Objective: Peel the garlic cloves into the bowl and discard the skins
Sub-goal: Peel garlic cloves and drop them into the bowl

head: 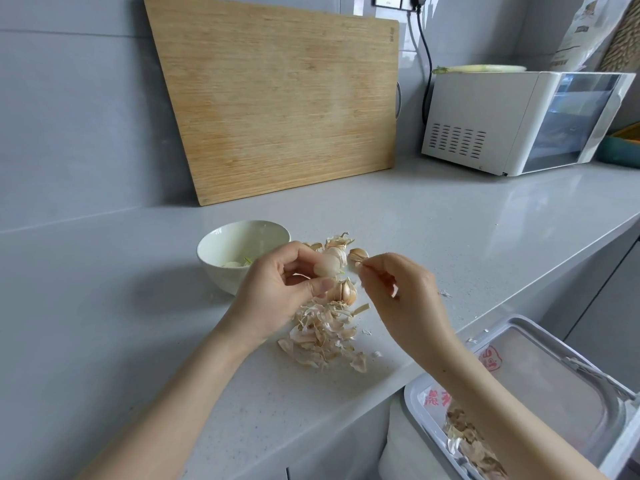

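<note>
My left hand holds a pale, mostly peeled garlic clove between thumb and fingertips above the counter. My right hand pinches a thin strip of skin just right of the clove. A white bowl stands behind my left hand with peeled cloves inside. Unpeeled cloves lie beyond the hands, and another unpeeled piece sits below them. A heap of dry skins covers the counter under my hands.
A white bin with a plastic liner and skins inside stands below the counter edge at the lower right. A wooden cutting board leans on the wall behind. A white microwave sits at the back right.
</note>
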A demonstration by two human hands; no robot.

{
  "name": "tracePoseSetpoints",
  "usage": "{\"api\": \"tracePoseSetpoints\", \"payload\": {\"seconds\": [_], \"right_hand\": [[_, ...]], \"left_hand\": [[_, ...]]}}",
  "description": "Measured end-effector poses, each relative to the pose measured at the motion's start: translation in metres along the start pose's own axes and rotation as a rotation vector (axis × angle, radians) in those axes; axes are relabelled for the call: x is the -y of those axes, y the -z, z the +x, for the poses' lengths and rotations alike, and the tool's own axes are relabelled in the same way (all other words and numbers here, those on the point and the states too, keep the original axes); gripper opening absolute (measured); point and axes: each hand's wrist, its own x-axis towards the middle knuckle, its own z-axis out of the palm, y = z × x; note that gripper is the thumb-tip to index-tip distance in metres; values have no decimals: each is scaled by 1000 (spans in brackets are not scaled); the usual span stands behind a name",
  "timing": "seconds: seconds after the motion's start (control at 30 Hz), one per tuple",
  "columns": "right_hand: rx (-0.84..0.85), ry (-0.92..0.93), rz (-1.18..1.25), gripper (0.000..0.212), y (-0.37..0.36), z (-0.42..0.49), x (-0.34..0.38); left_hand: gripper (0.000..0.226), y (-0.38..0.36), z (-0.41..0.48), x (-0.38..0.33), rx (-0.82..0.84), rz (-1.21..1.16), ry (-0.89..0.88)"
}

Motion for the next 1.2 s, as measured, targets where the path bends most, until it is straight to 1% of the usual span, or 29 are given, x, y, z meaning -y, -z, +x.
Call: {"api": "tracePoseSetpoints", "payload": {"seconds": [0.07, 0.1, 0.17, 0.2, 0.27, 0.37, 0.5, 0.63, 0.77, 0.87, 0.93, 1.03, 1.1, 1.2], "right_hand": [[59, -174, 160, 17, 2, 0, 8], [72, -222, 246, 16, 1, 0, 12], [70, -247, 368, 11, -1, -1, 18], [55, -246, 388, 11, -3, -1, 19], [8, -251, 408, 15, -8, -2, 19], [-32, -241, 456, 20, -12, -2, 19], [36, -158, 428, 22, -10, 2, 18], [108, -197, 447, 16, -3, 7, 17], [219, -228, 400, 11, 4, 11, 18], [290, -214, 285, 17, 7, 14, 17], [332, -201, 198, 16, 8, 16, 16], [387, -182, 158, 16, 8, 17, 16], [392, -178, 166, 18, 8, 16, 15], [383, -186, 206, 21, 8, 12, 12]], "left_hand": [[25, 0, 0, 1, -8, 4, -15], [25, 0, 0, 1, -12, 7, -23], [25, 0, 0, 1, -18, 20, -40], [25, 0, 0, 2, -21, 34, -48], [25, -1, 0, 2, -30, 63, -69], [32, 0, 0, 2, -42, 100, -87], [40, 0, -1, 2, -9, 135, -93], [43, 2, -2, 2, 7, 179, -85], [38, 4, -2, 1, 47, 257, -84], [35, 4, -3, 1, 64, 297, -90], [34, 4, -2, 1, 69, 305, -88], [35, 4, -2, 0, 65, 302, -82], [37, 3, -2, 0, 51, 276, -75], [28, 2, -1, -3, 5, 162, -42]]}}
